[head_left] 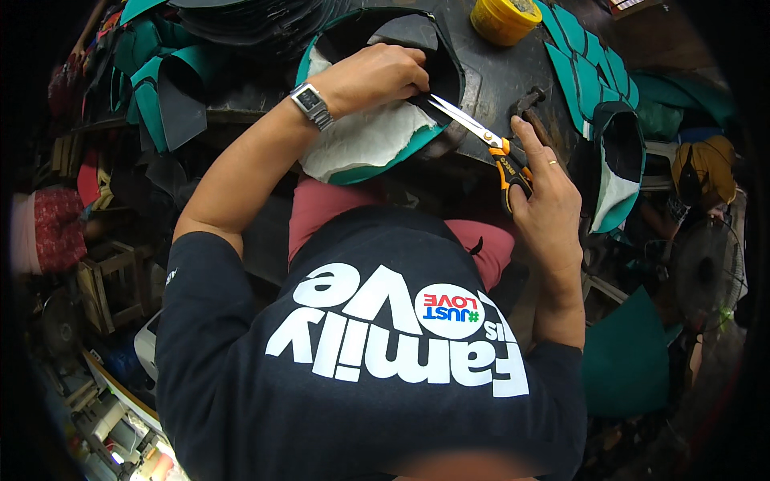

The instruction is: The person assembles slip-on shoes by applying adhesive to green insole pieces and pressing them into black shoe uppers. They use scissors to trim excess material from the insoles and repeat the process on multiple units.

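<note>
Gripping long-bladed scissors with orange-and-black handles (pixel 488 138), the right hand (pixel 549 188) sits between 2 and 3 o'clock. Blades nearly together, aimed toward 10 o'clock, tips just beside the left fingertips. Left hand (pixel 385 76), 12 o'clock: fingers bent, narrow; cannot tell what, if anything, is pinched. Workpiece under it, also 12 o'clock: hollow green-and-black shell with ragged white lining (pixel 373 140), lying over the near edge of a dark, worn tabletop (pixel 499 76).

Step in hand (judged): trimming at the shell's mouth. Actual cut point too small to make out. Next move seems to call for a steady left hold, blades parted slightly, tips clear of the fingers.

Beyond: similar green, black and white shell (pixel 616 188), 2 to 3 o'clock; dark-headed hammer (pixel 531 104), 1 to 2; round yellow tub (pixel 505 20), 1. Farther: stack of black sheets (pixel 249 28), 11; caged fan (pixel 706 268), 3.
</note>
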`<state>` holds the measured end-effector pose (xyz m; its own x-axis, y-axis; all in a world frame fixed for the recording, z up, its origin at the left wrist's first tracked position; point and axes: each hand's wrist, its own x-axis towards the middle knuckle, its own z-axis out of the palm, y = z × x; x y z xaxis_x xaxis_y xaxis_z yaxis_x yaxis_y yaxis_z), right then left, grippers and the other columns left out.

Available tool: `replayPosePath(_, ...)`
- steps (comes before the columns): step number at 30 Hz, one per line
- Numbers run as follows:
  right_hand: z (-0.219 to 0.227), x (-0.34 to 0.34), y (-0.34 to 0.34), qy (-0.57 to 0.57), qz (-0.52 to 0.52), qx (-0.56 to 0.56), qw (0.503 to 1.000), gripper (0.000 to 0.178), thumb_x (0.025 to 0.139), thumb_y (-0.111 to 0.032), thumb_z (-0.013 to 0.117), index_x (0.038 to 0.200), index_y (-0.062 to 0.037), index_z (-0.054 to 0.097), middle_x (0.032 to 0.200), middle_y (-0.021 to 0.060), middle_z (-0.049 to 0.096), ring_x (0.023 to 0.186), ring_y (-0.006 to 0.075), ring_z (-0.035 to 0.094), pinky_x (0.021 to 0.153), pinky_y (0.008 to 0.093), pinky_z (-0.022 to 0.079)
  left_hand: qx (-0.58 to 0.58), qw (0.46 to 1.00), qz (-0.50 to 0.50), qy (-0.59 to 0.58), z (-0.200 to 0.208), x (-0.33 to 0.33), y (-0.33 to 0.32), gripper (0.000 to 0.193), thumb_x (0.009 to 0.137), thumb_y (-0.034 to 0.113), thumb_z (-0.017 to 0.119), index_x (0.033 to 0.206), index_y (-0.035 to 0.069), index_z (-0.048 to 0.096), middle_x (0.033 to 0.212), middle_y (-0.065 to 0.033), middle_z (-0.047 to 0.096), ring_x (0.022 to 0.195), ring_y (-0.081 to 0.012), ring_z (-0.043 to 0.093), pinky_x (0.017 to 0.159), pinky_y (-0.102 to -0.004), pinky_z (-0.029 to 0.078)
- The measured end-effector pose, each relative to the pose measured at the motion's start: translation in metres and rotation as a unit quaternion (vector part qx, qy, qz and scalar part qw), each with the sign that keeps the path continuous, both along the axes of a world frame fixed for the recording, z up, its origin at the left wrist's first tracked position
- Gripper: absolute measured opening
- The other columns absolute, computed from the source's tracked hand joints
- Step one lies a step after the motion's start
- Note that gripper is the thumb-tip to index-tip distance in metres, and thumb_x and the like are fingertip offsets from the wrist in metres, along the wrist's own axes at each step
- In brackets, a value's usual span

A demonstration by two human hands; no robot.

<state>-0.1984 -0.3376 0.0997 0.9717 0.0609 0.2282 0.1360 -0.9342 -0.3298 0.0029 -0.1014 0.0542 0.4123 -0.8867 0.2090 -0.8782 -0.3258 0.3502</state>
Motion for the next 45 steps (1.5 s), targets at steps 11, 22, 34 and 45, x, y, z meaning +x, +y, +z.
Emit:
replayPosePath(11, 0.008, 0.007, 0.0, 0.048, 0.015, -0.02, 0.999, 0.082, 0.073, 0.004, 0.065, 0.15, -0.0193, 0.049, 0.094, 0.0139, 0.06, 0.085, 0.0336, 0.065, 0.076, 0.0461, 0.053, -0.07, 0.995, 0.032, 0.063, -0.01, -0.013, 0.011, 0.008, 0.096, 0.012, 0.06, 0.099, 0.004, 0.061, 0.102, -0.0115, 0.061, 0.088, -0.0364, 0.067, 0.076, -0.0456, 0.053)
replayPosePath(22, 0.016, 0.02, 0.008, 0.078, 0.043, -0.072, 0.993, 0.082, 0.076, 0.007, 0.062, 0.151, -0.0244, 0.049, 0.091, 0.0122, 0.06, 0.081, 0.0337, 0.066, 0.073, 0.0471, 0.053, -0.085, 0.994, 0.048, 0.045, -0.012, -0.018, 0.012, 0.008, 0.096, 0.006, 0.063, 0.103, 0.003, 0.06, 0.102, -0.0119, 0.06, 0.086, -0.0337, 0.067, 0.074, -0.0398, 0.056)
replayPosePath(34, 0.007, 0.016, 0.01, 0.026, -0.055, 0.175, 0.983, 0.09, 0.075, 0.011, 0.064, 0.156, -0.0238, 0.045, 0.102, 0.0122, 0.068, 0.075, 0.0204, 0.065, 0.078, 0.0333, 0.056, -0.041, 0.942, 0.187, 0.276, 0.055, -0.047, 0.121, 0.027, 0.088, 0.025, 0.081, 0.088, -0.001, 0.072, 0.068, -0.0081, 0.06, 0.061, -0.0157, 0.054, 0.061, -0.0289, 0.047)
replayPosePath(45, -0.009, 0.034, 0.053, 0.003, 0.013, 0.242, 0.97, 0.086, 0.078, 0.006, 0.067, 0.157, -0.0201, 0.043, 0.111, 0.0154, 0.071, 0.076, 0.0222, 0.064, 0.079, 0.0361, 0.056, -0.266, 0.878, 0.337, 0.211, -0.018, -0.04, 0.073, 0.063, 0.09, 0.004, 0.071, 0.145, 0.006, 0.042, 0.09, -0.0051, 0.071, 0.073, -0.004, 0.062, 0.069, -0.021, 0.051)
